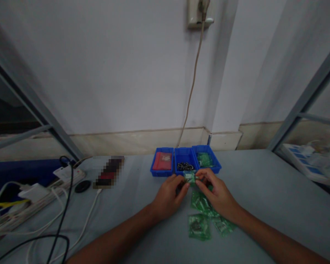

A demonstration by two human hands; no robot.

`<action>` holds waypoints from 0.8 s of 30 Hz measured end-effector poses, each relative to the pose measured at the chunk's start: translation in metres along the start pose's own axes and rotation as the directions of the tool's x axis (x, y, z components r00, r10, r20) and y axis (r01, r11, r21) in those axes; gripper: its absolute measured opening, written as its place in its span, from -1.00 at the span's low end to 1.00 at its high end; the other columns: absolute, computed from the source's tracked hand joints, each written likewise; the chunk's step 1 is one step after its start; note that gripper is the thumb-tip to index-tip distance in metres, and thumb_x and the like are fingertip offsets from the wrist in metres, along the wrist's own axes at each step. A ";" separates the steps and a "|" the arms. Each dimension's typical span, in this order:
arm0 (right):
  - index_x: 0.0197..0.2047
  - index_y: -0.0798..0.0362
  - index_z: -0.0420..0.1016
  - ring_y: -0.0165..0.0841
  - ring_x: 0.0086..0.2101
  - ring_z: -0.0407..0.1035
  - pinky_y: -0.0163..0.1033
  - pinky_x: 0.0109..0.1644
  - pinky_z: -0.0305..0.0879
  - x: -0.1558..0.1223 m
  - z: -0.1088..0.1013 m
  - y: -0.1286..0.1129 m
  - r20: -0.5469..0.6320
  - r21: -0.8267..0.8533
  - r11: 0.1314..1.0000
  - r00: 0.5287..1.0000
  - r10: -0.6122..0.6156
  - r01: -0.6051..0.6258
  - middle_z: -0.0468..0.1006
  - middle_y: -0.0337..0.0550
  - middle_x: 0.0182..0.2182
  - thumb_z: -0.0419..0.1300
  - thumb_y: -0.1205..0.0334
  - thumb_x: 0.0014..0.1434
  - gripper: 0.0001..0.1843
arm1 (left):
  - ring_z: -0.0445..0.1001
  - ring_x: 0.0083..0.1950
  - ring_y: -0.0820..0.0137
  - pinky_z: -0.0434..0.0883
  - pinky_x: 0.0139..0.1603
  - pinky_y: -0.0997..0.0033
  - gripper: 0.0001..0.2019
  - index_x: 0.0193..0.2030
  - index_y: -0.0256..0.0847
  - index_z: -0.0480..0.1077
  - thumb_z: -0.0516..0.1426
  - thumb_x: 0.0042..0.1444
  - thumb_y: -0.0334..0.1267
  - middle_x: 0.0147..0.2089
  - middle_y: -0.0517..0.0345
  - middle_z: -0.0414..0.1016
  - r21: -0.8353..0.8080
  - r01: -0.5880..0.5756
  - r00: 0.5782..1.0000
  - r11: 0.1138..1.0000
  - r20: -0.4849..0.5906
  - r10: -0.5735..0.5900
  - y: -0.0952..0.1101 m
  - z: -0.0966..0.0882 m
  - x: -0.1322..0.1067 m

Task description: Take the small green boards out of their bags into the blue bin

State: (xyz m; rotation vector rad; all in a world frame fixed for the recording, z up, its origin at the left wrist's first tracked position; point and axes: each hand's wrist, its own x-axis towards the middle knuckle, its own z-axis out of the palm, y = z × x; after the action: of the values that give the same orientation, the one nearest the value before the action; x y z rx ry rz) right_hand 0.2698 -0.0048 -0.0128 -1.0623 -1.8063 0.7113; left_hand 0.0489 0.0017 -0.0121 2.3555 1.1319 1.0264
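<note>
A small green plastic bag (pixel 190 178) is stretched between my two hands, just in front of the blue bins. My left hand (pixel 170 194) pinches its left side between thumb and fingers. On the other side, my right hand (pixel 216 190) pinches the bag's right edge. Below the hands lie several more green bags, among them a flat one (pixel 199 226) with small parts inside that I cannot make out, and another (pixel 200 201) partly under my right hand.
Three blue bins stand at the back: the left bin (pixel 153 171) holds a red packet, the middle bin (pixel 184 151) small dark and silvery pieces, the right bin (pixel 217 169) green bags. At left lie a power strip (pixel 35 207), cables, a black disc (pixel 83 186) and a blurred-out object (pixel 109 172).
</note>
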 end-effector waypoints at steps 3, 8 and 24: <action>0.06 -0.05 0.41 -0.27 -0.28 0.45 -0.20 -0.16 0.36 0.000 0.000 0.000 0.002 -0.001 1.000 1.000 -0.005 0.005 0.53 -0.20 -0.24 0.17 0.13 0.45 -0.83 | 0.39 -0.26 0.34 0.28 -0.26 0.38 -0.75 -0.27 -0.18 0.34 0.07 0.48 -0.18 -0.33 0.17 0.38 0.002 -0.001 1.000 1.000 -0.006 0.001 0.000 0.000 0.000; 0.07 -0.06 0.39 -0.27 -0.27 0.44 -0.19 -0.16 0.35 0.001 0.000 0.001 0.013 0.000 1.000 1.000 0.005 -0.005 0.53 -0.19 -0.22 0.16 0.12 0.46 -0.83 | 0.39 -0.25 0.35 0.28 -0.25 0.39 -0.77 -0.24 -0.19 0.36 0.08 0.48 -0.18 -0.31 0.17 0.40 0.005 -0.010 1.000 1.000 -0.009 0.010 -0.002 0.001 -0.001; 0.08 -0.06 0.39 -0.26 -0.26 0.43 -0.17 -0.15 0.35 0.000 0.000 0.000 0.015 0.008 1.000 1.000 0.007 -0.007 0.53 -0.18 -0.20 0.16 0.11 0.47 -0.82 | 0.37 -0.28 0.35 0.25 -0.27 0.40 -0.75 -0.26 -0.19 0.35 0.08 0.48 -0.18 -0.33 0.17 0.38 0.004 -0.019 1.000 1.000 -0.014 0.019 0.000 0.000 0.000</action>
State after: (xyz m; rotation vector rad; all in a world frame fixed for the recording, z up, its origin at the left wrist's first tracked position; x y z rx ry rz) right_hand 0.2701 -0.0045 -0.0128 -1.0614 -1.8124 0.7320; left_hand 0.0486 0.0015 -0.0120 2.3699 1.1191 1.0503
